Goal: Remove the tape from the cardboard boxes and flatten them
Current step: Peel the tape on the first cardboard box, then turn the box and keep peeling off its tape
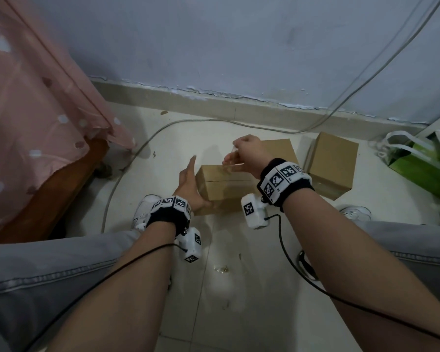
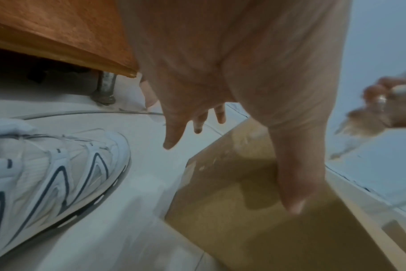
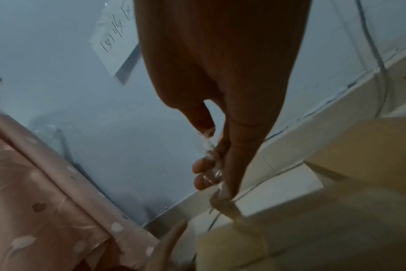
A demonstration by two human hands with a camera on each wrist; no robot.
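The three cardboard boxes [image 1: 224, 189] are plain tan-brown. The bedsheet [image 1: 31, 110] at nine o'clock is pink with white and darker dots. The sneaker [image 2: 51, 165] is white with navy lines. The bag [image 1: 422, 163] at three o'clock looks green with white handles. The jeans [image 1: 48, 265] are grey.

The near box [image 1: 224, 185] lies on the floor [image 1: 239, 288]; a second box [image 1: 280, 151] stands behind it, a third box [image 1: 332, 165] to its right, the bed [image 1: 43, 123] to its left, the wall [image 1: 239, 47] behind all
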